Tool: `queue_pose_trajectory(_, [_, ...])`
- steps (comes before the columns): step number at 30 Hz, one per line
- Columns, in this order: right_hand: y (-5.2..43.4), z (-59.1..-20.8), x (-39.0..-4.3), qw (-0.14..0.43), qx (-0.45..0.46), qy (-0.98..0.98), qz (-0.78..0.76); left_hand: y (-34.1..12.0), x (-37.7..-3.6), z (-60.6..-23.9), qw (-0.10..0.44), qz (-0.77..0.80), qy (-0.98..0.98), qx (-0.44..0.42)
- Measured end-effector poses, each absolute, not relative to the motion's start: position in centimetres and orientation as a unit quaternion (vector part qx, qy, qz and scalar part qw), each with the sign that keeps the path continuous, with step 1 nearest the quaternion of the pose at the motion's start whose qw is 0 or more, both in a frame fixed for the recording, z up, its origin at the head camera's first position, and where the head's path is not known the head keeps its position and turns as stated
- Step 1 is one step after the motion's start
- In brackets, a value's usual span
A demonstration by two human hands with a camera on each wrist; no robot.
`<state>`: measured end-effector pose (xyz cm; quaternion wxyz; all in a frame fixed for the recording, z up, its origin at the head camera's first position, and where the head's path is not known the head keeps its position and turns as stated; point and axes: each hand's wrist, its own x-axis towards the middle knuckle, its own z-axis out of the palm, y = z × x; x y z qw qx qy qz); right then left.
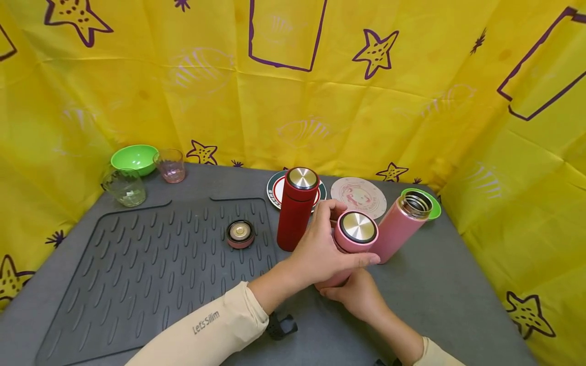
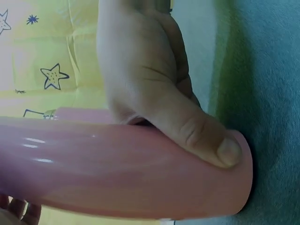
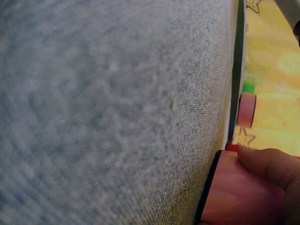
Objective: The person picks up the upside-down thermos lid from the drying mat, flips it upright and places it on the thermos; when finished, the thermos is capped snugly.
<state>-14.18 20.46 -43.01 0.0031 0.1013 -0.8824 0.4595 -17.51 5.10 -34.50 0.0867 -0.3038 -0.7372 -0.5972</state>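
Observation:
Both my hands hold a pink thermos [image 1: 336,280] with a brushed metal top. My left hand [image 1: 316,251] wraps around its upper part just at the lid [image 1: 358,227], thumb in front and fingers behind. Lower down, my right hand [image 1: 359,295] grips the body close to the base. The right thumb [image 2: 197,136] lies along the pink wall in the left wrist view. Behind and to the right stands a second pink thermos [image 1: 396,231], uncapped. A red thermos [image 1: 296,213] with its lid on stands to the left of the held one.
A loose lid [image 1: 240,234] lies upside down on the grey drying mat [image 1: 151,264]. At the back are a dark-rimmed plate [image 1: 274,193], a pink disc [image 1: 359,195] and a green dish [image 1: 435,206]. Back left: a green bowl [image 1: 134,158] and two glasses [image 1: 171,168].

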Motion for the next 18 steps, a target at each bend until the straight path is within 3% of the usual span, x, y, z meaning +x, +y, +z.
queue_pose_trajectory(4, [20.53, -42.86, -13.96, -0.011, 0.077, -0.888, 0.453, 5.03, -17.76, -34.57, 0.101, -0.6, -0.724, -0.324])
queue_pose_trajectory(10, [20.55, -42.77, -14.01, 0.004, 0.06, -0.893, 0.447, 4.34, -18.22, -34.75, 0.068, -0.608, -0.696, -0.377])
queue_pose_trajectory(18, [20.53, -42.86, -14.05, -0.006, 0.091, -0.886, 0.455, 5.25, -17.3, -34.33, 0.073, -0.613, -0.729, -0.297])
